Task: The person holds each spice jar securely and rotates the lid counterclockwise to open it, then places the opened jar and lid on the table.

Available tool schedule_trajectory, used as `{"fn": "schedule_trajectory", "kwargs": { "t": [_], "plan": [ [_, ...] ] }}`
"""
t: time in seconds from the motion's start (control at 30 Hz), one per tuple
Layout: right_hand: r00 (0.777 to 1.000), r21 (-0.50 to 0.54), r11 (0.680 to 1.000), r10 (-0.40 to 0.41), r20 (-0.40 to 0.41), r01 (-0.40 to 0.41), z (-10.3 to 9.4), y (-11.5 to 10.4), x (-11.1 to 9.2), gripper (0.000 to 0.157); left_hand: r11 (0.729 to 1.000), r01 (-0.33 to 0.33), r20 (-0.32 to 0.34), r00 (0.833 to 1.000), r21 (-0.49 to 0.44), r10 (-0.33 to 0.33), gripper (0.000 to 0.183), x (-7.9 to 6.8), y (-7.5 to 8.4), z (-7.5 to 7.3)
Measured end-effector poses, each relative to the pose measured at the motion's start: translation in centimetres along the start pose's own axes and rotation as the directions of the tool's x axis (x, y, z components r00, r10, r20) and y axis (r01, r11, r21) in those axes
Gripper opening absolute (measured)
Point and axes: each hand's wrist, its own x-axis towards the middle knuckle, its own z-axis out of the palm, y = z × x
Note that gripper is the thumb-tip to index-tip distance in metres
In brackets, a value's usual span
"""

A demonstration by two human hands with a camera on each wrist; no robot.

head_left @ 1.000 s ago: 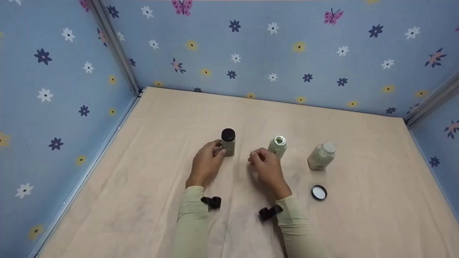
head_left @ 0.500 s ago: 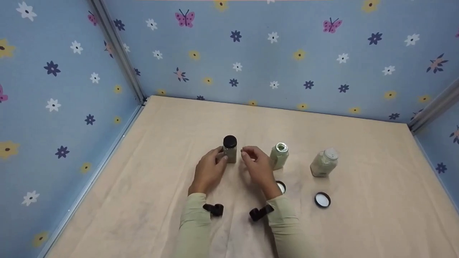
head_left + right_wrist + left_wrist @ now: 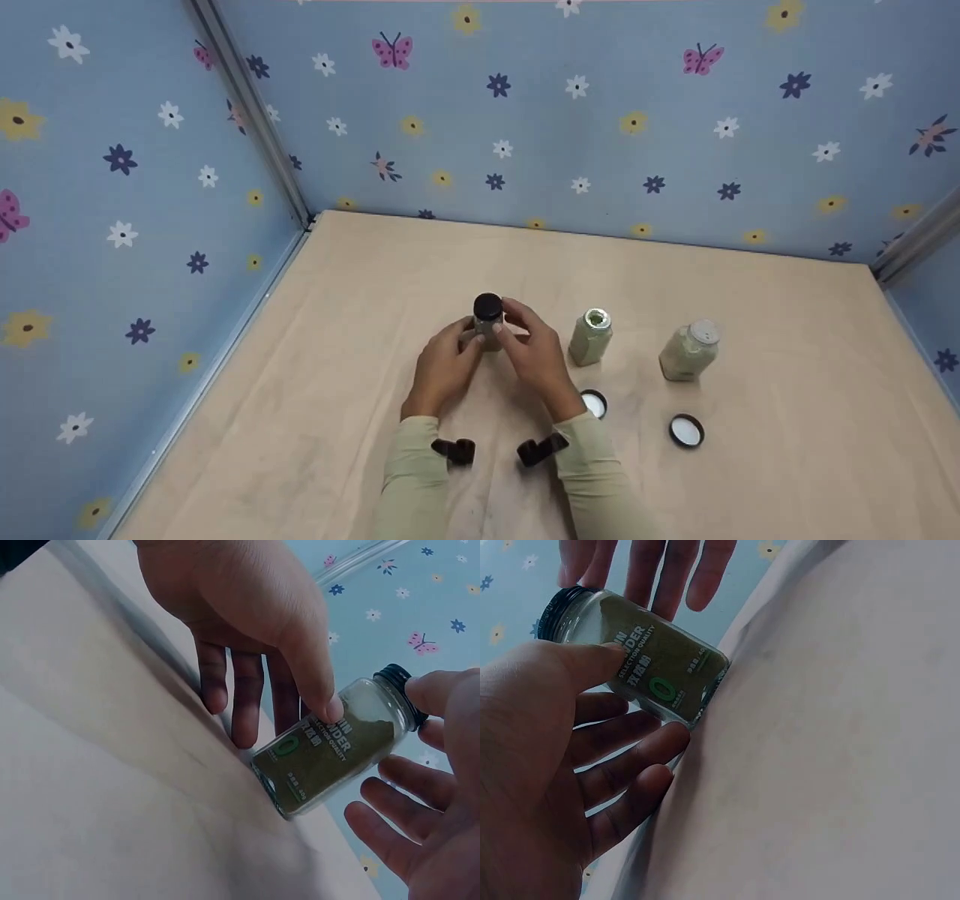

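Observation:
A square glass spice jar (image 3: 491, 344) of brownish-green powder stands upright on the cloth, a black screw lid (image 3: 488, 307) on top. My left hand (image 3: 441, 367) holds its body, the thumb (image 3: 600, 664) pressed across the printed label. From the other side my right hand (image 3: 540, 360) reaches round the top. In the right wrist view its thumb and forefinger pinch the lid (image 3: 399, 694), while the other fingers (image 3: 390, 810) stretch out beside the glass. The far side of the jar is hidden behind the fingers.
To the right stands an uncapped jar (image 3: 589, 345) with torn foil round its mouth. Farther right is a jar (image 3: 686, 358) with a white top. Two black lids with white liners lie nearer, one (image 3: 596, 403) beside my right wrist, one (image 3: 686, 431) farther right. Flowered panels (image 3: 540, 127) enclose the table.
My right hand has moved left from beside the uncapped jar to the held jar's lid, uncovering a loose lid behind the wrist. My left hand keeps its hold. The head view has tilted slightly.

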Motion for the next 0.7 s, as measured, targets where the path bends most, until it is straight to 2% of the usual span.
{"fn": "schedule_trajectory", "kwargs": {
  "t": [0.1,0.37,0.57,0.7],
  "plan": [
    [1.0,-0.023,1.0,-0.02,-0.005,0.02,0.2,-0.2,0.4,0.048,1.0,-0.005,-0.009,1.0,0.01,0.005,0.043,0.0,0.1,0.0],
    [0.999,0.045,0.998,-0.033,-0.035,0.035,0.6,-0.4,0.2,0.043,0.999,0.031,0.036,0.999,0.016,-0.032,0.044,-0.6,0.2,0.2],
    [0.996,0.059,0.996,-0.063,-0.057,0.066,0.0,-3.2,0.1,0.038,0.999,0.019,0.049,0.999,0.037,-0.02,0.044,-0.1,0.3,-0.2],
    [0.996,0.024,0.998,-0.057,-0.068,0.059,0.1,-1.9,0.2,0.038,0.999,0.012,0.063,0.998,0.047,-0.015,0.043,-0.1,0.4,0.0]
  ]
}}
